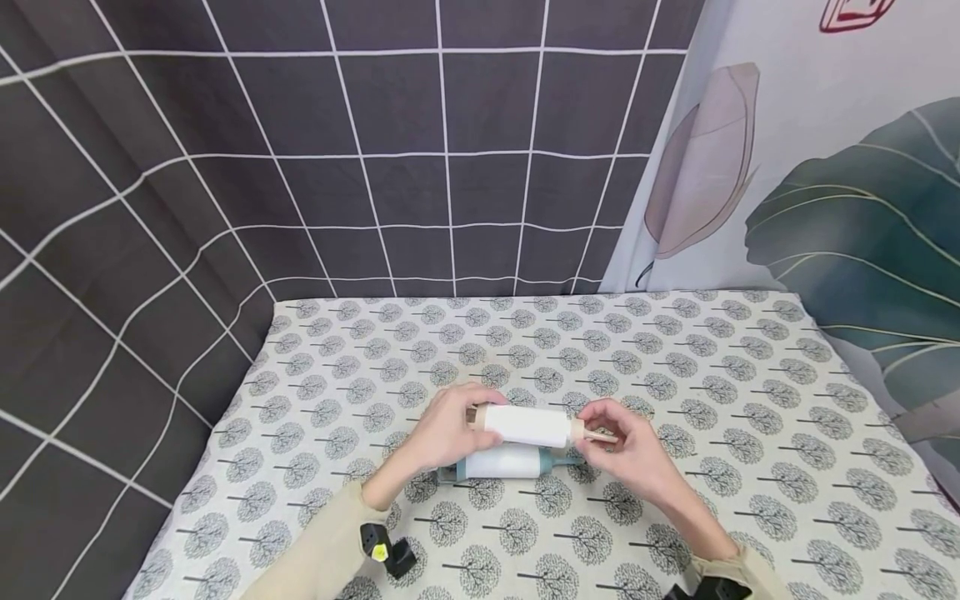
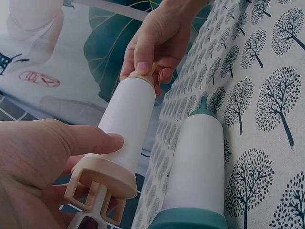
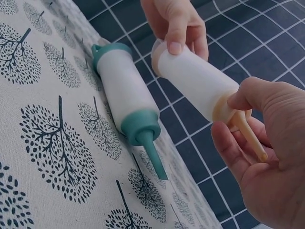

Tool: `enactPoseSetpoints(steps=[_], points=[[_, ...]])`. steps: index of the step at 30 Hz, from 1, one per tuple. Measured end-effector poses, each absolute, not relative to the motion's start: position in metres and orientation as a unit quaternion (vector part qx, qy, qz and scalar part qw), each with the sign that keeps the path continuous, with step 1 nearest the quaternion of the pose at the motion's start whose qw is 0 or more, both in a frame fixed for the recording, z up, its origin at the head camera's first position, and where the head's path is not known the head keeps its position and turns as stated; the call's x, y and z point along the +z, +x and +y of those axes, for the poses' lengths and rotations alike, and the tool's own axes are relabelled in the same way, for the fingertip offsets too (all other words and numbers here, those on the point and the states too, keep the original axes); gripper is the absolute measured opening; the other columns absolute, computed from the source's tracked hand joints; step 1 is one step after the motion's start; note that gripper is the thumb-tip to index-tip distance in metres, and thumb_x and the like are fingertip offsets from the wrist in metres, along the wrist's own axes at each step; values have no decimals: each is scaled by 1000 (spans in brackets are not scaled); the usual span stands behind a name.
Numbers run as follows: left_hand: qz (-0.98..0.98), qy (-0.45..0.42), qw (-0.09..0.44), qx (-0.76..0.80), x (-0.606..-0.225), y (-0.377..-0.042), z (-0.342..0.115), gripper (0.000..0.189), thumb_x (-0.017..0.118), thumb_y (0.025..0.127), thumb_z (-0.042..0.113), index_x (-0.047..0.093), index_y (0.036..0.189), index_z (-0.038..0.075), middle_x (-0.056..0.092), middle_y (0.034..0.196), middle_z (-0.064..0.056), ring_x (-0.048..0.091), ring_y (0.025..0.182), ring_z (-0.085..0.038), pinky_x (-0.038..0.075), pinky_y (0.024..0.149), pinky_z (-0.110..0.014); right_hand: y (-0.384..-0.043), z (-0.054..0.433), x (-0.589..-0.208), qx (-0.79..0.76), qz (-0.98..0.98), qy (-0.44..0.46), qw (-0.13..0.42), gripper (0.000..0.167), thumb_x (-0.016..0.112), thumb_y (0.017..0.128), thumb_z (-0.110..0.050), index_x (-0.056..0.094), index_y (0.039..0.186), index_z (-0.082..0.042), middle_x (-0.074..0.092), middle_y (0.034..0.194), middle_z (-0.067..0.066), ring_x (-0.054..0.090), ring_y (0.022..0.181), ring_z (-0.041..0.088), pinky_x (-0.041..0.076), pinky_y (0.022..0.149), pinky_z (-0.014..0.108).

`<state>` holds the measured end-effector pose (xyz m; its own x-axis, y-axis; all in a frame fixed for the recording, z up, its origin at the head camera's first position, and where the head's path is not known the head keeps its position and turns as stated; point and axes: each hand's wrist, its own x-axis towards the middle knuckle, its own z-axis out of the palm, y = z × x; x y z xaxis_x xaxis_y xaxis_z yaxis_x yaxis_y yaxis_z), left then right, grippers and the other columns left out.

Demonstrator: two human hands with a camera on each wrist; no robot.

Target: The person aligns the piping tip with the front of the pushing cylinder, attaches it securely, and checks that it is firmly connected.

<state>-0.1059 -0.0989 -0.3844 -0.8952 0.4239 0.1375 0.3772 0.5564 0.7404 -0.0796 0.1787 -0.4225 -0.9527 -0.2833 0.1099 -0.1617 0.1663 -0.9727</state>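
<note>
A large white plastic syringe with beige ends (image 1: 528, 426) is held up level between both hands. My left hand (image 1: 455, 425) grips its rear end, thumb lying along the white barrel. At that end, the left wrist view shows a beige collar (image 2: 102, 176) with open loops and a plunger rod. My right hand (image 1: 626, 442) pinches the front collar, where a thin beige nozzle (image 3: 250, 136) sticks out over the fingers. Just nearer than the held one, a second white syringe with teal ends (image 1: 502, 463) lies on its side on the cloth, its teal nozzle (image 3: 155, 162) pointing right.
A pale cloth with a dark tree print (image 1: 480, 533) covers the table. Behind it and on the left hangs a dark curtain with white grid lines (image 1: 397, 108). On the right hangs a pale curtain with large leaves (image 1: 862, 225).
</note>
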Motion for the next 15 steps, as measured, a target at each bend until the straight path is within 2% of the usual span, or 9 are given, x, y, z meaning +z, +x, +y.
enactPoseSetpoints(steps=[10, 15], points=[[889, 231, 31, 394, -382, -104, -97, 44, 85, 73, 6, 73, 114, 10, 70, 115, -3, 60, 98, -21, 43, 91, -49, -79, 182, -423, -624, 762, -165, 48, 31, 71, 82, 6, 59, 111, 2, 66, 105, 18, 67, 94, 29, 57, 80, 33], [894, 231, 17, 384, -382, -102, -96, 44, 86, 72, 7, 74, 114, 11, 70, 115, -2, 60, 100, -22, 42, 93, -51, -79, 182, -423, -616, 768, -170, 41, 31, 71, 83, 6, 60, 111, 2, 67, 104, 16, 67, 94, 27, 57, 81, 33]])
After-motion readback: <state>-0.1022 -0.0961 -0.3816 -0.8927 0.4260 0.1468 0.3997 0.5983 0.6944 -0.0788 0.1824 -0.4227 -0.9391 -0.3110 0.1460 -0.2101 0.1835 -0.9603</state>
